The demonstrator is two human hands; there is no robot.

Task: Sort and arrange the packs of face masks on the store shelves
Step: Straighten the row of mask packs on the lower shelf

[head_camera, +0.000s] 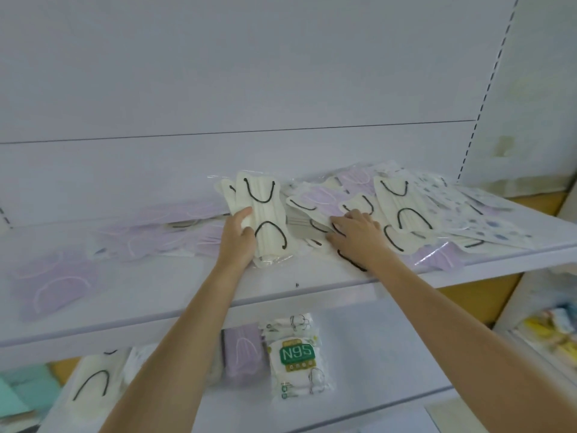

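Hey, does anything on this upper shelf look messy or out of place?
Yes. Right of centre on the upper shelf, cream packs, purple packs and a grey pack overlap at odd angles under and around the right hand. Beside them, patterned packs lie fanned and askew.

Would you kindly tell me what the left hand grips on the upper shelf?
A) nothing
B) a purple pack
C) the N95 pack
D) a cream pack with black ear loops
D: the left hand curls round the edge of the cream pack with black loops.
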